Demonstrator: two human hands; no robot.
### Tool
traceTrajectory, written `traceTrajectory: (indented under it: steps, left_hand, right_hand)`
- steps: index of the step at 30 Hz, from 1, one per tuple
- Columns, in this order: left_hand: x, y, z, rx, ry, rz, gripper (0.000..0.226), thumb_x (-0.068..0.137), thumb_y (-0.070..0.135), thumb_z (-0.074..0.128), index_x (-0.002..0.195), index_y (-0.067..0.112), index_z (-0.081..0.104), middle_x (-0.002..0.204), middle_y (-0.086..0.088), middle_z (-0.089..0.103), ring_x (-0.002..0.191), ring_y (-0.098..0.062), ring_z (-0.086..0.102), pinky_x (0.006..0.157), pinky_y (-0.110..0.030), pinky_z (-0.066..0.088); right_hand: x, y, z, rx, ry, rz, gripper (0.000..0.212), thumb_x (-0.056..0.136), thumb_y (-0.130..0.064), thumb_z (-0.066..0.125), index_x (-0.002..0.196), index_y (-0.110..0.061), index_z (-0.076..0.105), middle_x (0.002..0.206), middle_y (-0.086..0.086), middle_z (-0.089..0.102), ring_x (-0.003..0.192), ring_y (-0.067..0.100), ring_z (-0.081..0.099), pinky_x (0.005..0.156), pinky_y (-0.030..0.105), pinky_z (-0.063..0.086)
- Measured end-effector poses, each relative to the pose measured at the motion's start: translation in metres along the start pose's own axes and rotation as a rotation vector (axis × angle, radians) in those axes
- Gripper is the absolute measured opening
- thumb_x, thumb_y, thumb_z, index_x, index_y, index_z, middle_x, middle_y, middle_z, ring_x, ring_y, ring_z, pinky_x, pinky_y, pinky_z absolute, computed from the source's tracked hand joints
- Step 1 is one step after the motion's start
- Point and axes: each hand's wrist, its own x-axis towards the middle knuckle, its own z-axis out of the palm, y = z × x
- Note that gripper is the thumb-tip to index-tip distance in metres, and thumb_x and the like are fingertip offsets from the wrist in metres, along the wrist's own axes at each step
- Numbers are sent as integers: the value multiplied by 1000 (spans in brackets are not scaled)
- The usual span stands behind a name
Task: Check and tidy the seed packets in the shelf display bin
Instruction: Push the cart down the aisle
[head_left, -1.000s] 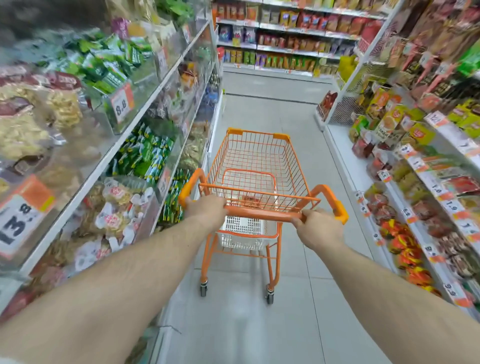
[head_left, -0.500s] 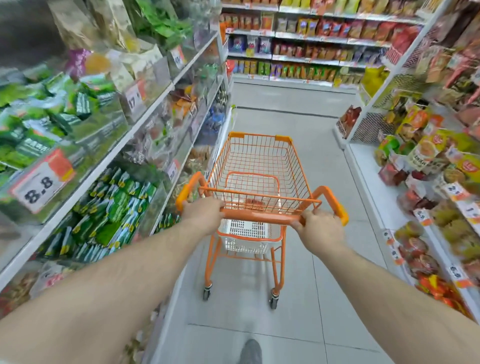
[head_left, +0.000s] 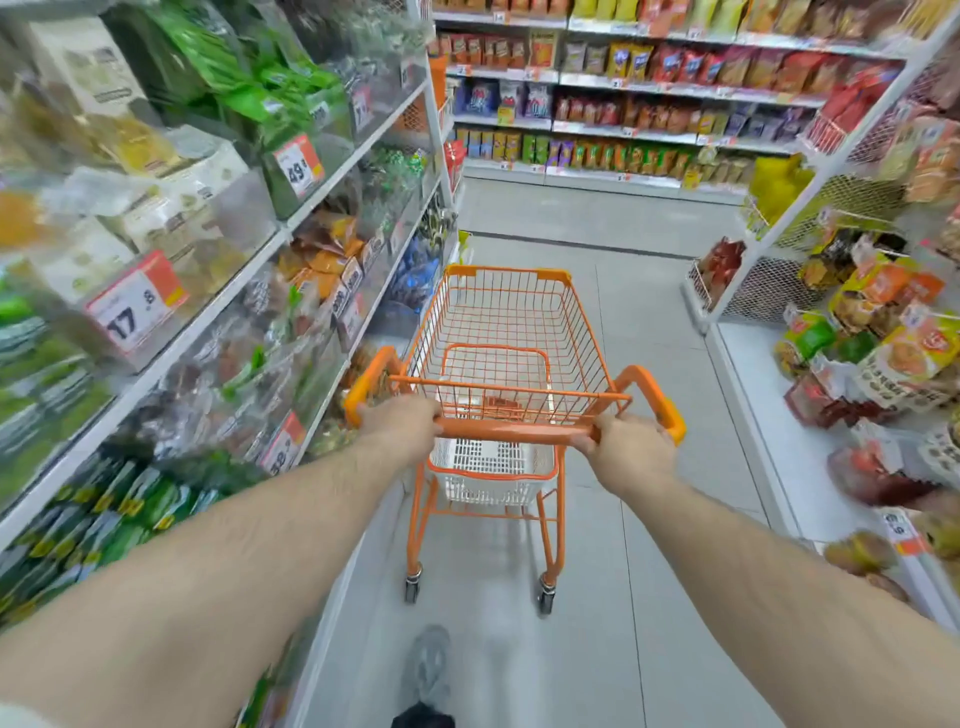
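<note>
Plainly, both hands are busy with the trolley: the left hand (head_left: 397, 423) and the right hand (head_left: 626, 449) each curl their fingers round the orange handle bar (head_left: 511, 430) of the empty shopping cart (head_left: 506, 332), which points straight down the aisle floor (head_left: 649, 291). No seed packets can be picked out with certainty; the clear display bins (head_left: 218, 228) along the front edge of the left-hand shelf (head_left: 332, 171) hold blurred green and brown packs, and which bin is meant cannot be told. Judging by their kind, such packets should be light, thin, crinkly and slippery, best pinched at a top corner or seam. Their facing and long axis are too smeared to read.
</note>
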Motion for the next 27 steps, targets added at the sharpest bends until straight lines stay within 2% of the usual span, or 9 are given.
traceTrajectory:
  steps: [8,12,18,21,24,27]
  left_hand:
    - [150,-4,-41,11,7,29,21,98,31,46,110,27,62,111,-1,61,111,-28,56,96,-52,34]
    - [233,-9,-66,24,10,54,24,97,34,44,113,26,62,114,0,61,110,-26,56,84,-43,34]
    - [340,-14,-104,10,-24,50,27,97,34,45,115,24,62,118,-1,62,114,-27,55,97,-49,33]
    - [384,-18,-116,11,-44,68,30,99,35,41,120,24,60,123,-3,58,118,-29,53,103,-55,28]
    - [421,-20,-124,27,-50,96,32,101,33,40,127,25,57,128,-4,57,123,-30,51,109,-59,23]
    - [453,-17,-130,28,-49,103,32,99,24,42,128,26,56,127,-4,57,121,-31,52,110,-60,20]
  right_hand:
    - [144,-19,-22,14,55,-12,48,93,-64,37,109,-25,60,109,2,65,109,26,56,99,43,40]
    - [219,-36,-32,16,69,-3,50,94,-63,37,118,-26,60,116,3,64,114,26,54,103,43,38]
    - [328,-65,-46,68,43,106,48,94,-62,38,115,-26,62,118,3,64,117,26,53,108,47,35]
    - [371,-80,-54,79,27,176,47,94,-59,40,124,-28,59,125,5,60,124,27,48,105,47,36]
    - [404,-88,-64,44,41,223,41,94,-48,44,131,-32,54,131,6,56,128,29,43,104,45,34]
    - [431,-89,-73,25,-9,212,48,92,-40,48,139,-32,43,140,3,49,132,31,37,106,46,31]
